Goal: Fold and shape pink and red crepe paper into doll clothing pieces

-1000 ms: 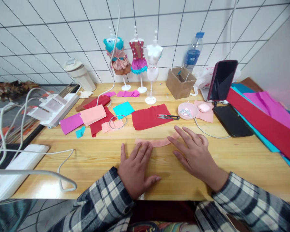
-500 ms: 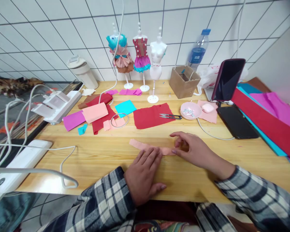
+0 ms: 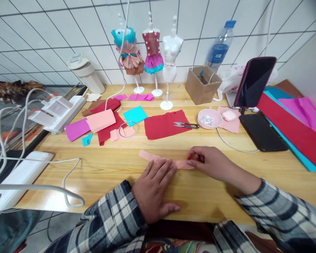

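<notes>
Left hand (image 3: 156,191): flat, palm-down on pink strip (image 3: 181,164) | right hand (image 3: 209,161): pinching strip's right end

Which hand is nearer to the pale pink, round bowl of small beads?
Right. The right hand is just in front of the pale pink, round bowl, not touching it; the left hand lies farther off, in front and to the bowl's left.

The narrow peach-pink strip (image 3: 181,164) is now pinched at its right end by the right hand (image 3: 212,161), which was spread open earlier; more of its left end is left uncovered by the left hand (image 3: 155,188).
</notes>
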{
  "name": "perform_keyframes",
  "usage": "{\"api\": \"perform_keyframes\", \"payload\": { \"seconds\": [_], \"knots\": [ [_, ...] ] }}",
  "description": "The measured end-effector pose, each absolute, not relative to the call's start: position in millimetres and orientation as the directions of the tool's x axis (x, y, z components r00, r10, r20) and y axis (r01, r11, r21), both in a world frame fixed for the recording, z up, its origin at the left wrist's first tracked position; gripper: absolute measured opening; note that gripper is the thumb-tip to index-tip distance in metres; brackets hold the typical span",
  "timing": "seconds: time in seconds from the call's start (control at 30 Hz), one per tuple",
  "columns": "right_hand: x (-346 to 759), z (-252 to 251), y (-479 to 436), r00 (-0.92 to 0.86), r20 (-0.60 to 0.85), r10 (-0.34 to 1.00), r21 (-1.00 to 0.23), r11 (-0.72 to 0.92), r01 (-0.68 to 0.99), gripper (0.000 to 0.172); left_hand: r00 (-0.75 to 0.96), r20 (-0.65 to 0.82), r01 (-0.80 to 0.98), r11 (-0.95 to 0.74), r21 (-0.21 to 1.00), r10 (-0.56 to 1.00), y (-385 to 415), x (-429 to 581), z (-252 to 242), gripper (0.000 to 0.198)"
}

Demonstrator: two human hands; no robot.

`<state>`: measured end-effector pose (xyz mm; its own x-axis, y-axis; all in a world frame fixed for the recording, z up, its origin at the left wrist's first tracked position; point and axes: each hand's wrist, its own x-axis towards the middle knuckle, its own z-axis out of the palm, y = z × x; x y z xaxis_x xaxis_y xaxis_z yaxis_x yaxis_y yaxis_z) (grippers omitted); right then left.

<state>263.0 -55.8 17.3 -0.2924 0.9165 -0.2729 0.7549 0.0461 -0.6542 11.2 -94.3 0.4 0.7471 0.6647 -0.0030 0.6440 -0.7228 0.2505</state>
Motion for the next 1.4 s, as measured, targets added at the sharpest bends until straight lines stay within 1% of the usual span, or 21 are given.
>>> {"api": "perform_keyframes", "payload": {
  "seconds": [0.07,0.13,0.2,0.27,0.37,0.43,0.53,0.6,0.8,1.1,1.23,1.4],
  "knots": [
    [263.7,19.6,-58.1,-0.304,-0.283,0.91,-0.669,0.04,0.742,0.02,0.751,0.002,0.637,-0.725,0.261,0.66,-93.4,10.4,0.0,0.097],
    [263.3,20.1,-62.3,-0.317,-0.245,0.916,-0.655,0.084,0.751,0.022,0.753,0.008,0.632,-0.726,0.271,0.658,-92.7,9.7,-0.7,0.097],
    [261.9,19.1,-66.4,-0.312,-0.196,0.93,-0.618,0.13,0.775,0.018,0.749,0.011,0.634,-0.722,0.277,0.662,-92.2,9.6,-1.3,0.097],
    [259.8,18.0,-68.3,-0.304,-0.186,0.934,-0.584,0.144,0.799,0.016,0.744,0.007,0.641,-0.716,0.276,0.669,-91.7,10.1,-1.7,0.098],
    [256.2,19.4,-64.6,-0.295,-0.224,0.929,-0.525,0.14,0.84,0.025,0.743,-0.006,0.645,-0.714,0.272,0.669,-91.5,11.1,-1.9,0.098],
    [254.1,22.3,-58.9,-0.27,-0.278,0.922,-0.472,0.114,0.874,0.031,0.742,-0.008,0.648,-0.714,0.264,0.671,-91.8,11.6,-1.9,0.098],
    [252.2,26.5,-50.2,-0.223,-0.39,0.893,-0.404,0.051,0.913,0.032,0.729,-0.006,0.666,-0.706,0.241,0.685,-93.2,12.0,-2.2,0.097],
    [251.8,27.8,-47.0,-0.206,-0.429,0.88,-0.374,0.035,0.927,0.032,0.721,-0.007,0.677,-0.702,0.223,0.693,-94.4,12.3,-2.3,0.096],
    [253.1,27.0,-47.8,-0.2,-0.414,0.888,-0.332,0.058,0.942,0.035,0.705,0.018,0.691,-0.692,0.208,0.709,-95.8,13.6,-1.8,0.092],
    [252.8,22.5,-48.2,-0.161,-0.339,0.927,-0.279,0.064,0.958,0.038,0.695,0.023,0.697,-0.682,0.221,0.718,-95.4,15.1,-0.4,0.094],
    [251.4,23.5,-48.2,-0.139,-0.354,0.925,-0.253,0.048,0.966,0.039,0.682,0.022,0.706,-0.666,0.241,0.731,-94.5,15.6,0.3,0.097],
    [249.9,26.3,-47.0,-0.115,-0.377,0.919,-0.228,0.029,0.973,0.037,0.701,0.005,0.689,-0.678,0.256,0.713,-92.0,14.5,1.7,0.083]
  ]
}}
